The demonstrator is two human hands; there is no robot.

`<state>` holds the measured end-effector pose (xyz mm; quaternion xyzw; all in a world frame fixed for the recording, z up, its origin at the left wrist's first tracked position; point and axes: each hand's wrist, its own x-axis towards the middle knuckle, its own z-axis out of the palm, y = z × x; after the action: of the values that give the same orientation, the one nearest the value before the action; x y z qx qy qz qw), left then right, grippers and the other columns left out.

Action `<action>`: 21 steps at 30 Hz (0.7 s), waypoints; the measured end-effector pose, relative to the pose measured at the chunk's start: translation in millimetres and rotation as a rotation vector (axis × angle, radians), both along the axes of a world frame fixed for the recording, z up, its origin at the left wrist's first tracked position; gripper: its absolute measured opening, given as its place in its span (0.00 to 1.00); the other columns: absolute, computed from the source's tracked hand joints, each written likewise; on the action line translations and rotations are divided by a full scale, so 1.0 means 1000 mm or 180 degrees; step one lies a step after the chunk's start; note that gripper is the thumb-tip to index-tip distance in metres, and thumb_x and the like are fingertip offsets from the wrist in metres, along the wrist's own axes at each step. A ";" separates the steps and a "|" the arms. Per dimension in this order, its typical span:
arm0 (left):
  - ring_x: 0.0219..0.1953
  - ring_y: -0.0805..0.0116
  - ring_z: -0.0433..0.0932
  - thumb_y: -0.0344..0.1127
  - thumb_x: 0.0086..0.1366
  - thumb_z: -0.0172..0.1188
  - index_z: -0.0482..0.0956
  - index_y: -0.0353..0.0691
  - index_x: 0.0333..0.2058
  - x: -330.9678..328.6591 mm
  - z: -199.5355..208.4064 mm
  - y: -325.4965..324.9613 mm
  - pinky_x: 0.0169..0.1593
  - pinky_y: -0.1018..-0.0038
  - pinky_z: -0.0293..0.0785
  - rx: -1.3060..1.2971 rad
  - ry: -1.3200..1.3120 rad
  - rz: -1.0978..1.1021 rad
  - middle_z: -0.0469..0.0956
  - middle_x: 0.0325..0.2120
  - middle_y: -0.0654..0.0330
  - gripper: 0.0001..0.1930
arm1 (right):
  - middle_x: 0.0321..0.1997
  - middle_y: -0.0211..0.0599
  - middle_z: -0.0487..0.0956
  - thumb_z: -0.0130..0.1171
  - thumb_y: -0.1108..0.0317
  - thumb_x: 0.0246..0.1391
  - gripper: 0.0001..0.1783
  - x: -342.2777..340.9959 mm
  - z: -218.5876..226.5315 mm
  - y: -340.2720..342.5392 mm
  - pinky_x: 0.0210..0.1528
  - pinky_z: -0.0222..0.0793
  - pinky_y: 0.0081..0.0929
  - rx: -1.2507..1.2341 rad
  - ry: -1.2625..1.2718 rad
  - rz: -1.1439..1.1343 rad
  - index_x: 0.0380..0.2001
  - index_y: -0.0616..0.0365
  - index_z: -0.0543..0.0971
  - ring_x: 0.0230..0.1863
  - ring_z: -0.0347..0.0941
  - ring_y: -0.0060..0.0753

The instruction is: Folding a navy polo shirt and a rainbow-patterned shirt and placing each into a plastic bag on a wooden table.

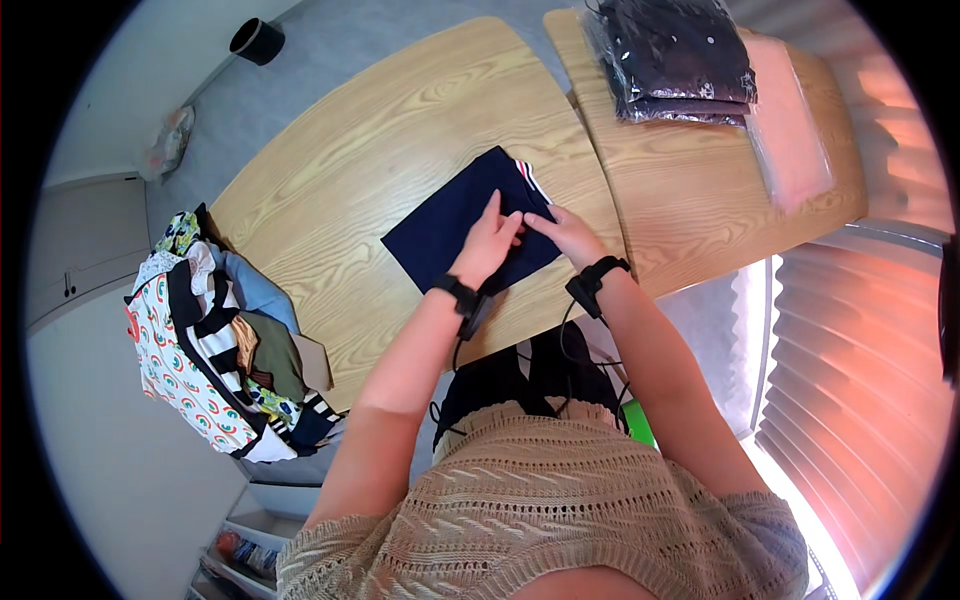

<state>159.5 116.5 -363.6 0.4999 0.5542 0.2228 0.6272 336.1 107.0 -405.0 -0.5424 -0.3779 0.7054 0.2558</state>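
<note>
A folded navy garment (440, 222) lies on the wooden table (400, 110) in front of me. White, red and dark striped trim (530, 178) runs along its upper right edge. My left hand (488, 242) is over the middle of the cloth, open, its index finger stretched out and the other fingers partly bent. Beside it, my right hand (572, 238) is at the garment's right edge near the trim, with thumb and index finger apart; its other fingers are partly hidden. The fingertips of both hands are close together. Each wrist wears a black strapped device with a cable.
Assorted clothes (215, 340) are heaped at the table's left edge. On the adjoining table to the right are dark garments in clear plastic (680, 60) and a pink packet (785, 130). A black bin (257, 42) stands on the floor at far left. Pleated blinds (860, 370) hang at right.
</note>
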 end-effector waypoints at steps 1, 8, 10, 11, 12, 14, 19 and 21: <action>0.29 0.71 0.74 0.38 0.65 0.50 0.52 0.35 0.60 -0.006 0.005 -0.004 0.34 0.77 0.71 0.0430 0.0115 -0.0081 0.77 0.32 0.58 0.28 | 0.51 0.50 0.73 0.56 0.51 0.52 0.31 0.003 -0.019 -0.004 0.54 0.61 0.26 0.0243 -0.0296 -0.0195 0.49 0.69 0.71 0.53 0.68 0.39; 0.53 0.53 0.67 0.25 0.54 0.53 0.75 0.38 0.42 -0.078 0.029 -0.048 0.54 0.59 0.62 0.2810 0.2439 -0.0247 0.73 0.45 0.54 0.15 | 0.38 0.55 0.77 0.58 0.52 0.50 0.26 -0.013 0.034 -0.013 0.43 0.68 0.34 0.0973 -0.2045 -0.0041 0.41 0.66 0.75 0.41 0.73 0.50; 0.59 0.52 0.60 0.29 0.56 0.53 0.74 0.40 0.46 -0.088 0.023 -0.058 0.57 0.55 0.57 0.2555 0.2557 -0.0370 0.68 0.52 0.54 0.17 | 0.34 0.55 0.76 0.57 0.52 0.50 0.24 -0.013 0.038 -0.015 0.39 0.68 0.36 0.0901 -0.2273 0.0068 0.37 0.65 0.75 0.37 0.73 0.54; 0.60 0.51 0.58 0.31 0.57 0.53 0.72 0.41 0.48 -0.089 0.022 -0.062 0.58 0.54 0.55 0.2579 0.2591 -0.0418 0.66 0.54 0.54 0.18 | 0.32 0.55 0.76 0.57 0.51 0.50 0.24 -0.010 0.035 -0.016 0.38 0.68 0.37 0.0952 -0.2259 -0.0047 0.35 0.65 0.75 0.36 0.72 0.54; 0.61 0.51 0.56 0.34 0.58 0.53 0.71 0.43 0.50 -0.089 0.021 -0.065 0.59 0.53 0.53 0.2600 0.2627 -0.0466 0.63 0.57 0.53 0.20 | 0.30 0.55 0.76 0.57 0.51 0.50 0.23 -0.007 0.033 -0.017 0.36 0.67 0.38 0.1003 -0.2244 -0.0160 0.33 0.65 0.75 0.34 0.72 0.54; 0.64 0.50 0.51 0.40 0.60 0.53 0.65 0.46 0.56 -0.096 0.010 -0.071 0.61 0.51 0.50 0.2411 0.2635 -0.0697 0.56 0.61 0.51 0.25 | 0.27 0.54 0.75 0.57 0.50 0.51 0.24 -0.001 0.027 -0.016 0.33 0.65 0.38 0.1011 -0.2205 -0.0177 0.30 0.66 0.74 0.30 0.71 0.53; 0.65 0.49 0.47 0.46 0.60 0.54 0.56 0.48 0.61 -0.104 -0.005 -0.080 0.62 0.50 0.48 0.2214 0.2864 -0.0971 0.47 0.63 0.48 0.32 | 0.20 0.48 0.70 0.58 0.52 0.51 0.24 0.006 0.021 -0.015 0.29 0.62 0.35 0.1040 -0.1847 -0.0024 0.24 0.66 0.70 0.23 0.65 0.44; 0.65 0.49 0.47 0.46 0.59 0.54 0.57 0.48 0.61 -0.101 -0.004 -0.079 0.62 0.50 0.47 0.2215 0.2840 -0.0955 0.48 0.63 0.48 0.32 | 0.19 0.47 0.70 0.59 0.53 0.51 0.23 0.012 0.017 -0.015 0.28 0.61 0.34 0.1011 -0.1701 -0.0020 0.23 0.66 0.69 0.22 0.65 0.43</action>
<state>58.3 37.4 -368.0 0.7949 0.5821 0.0684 0.1568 348.3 92.3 -388.0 -0.6631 -0.5355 0.4691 0.2311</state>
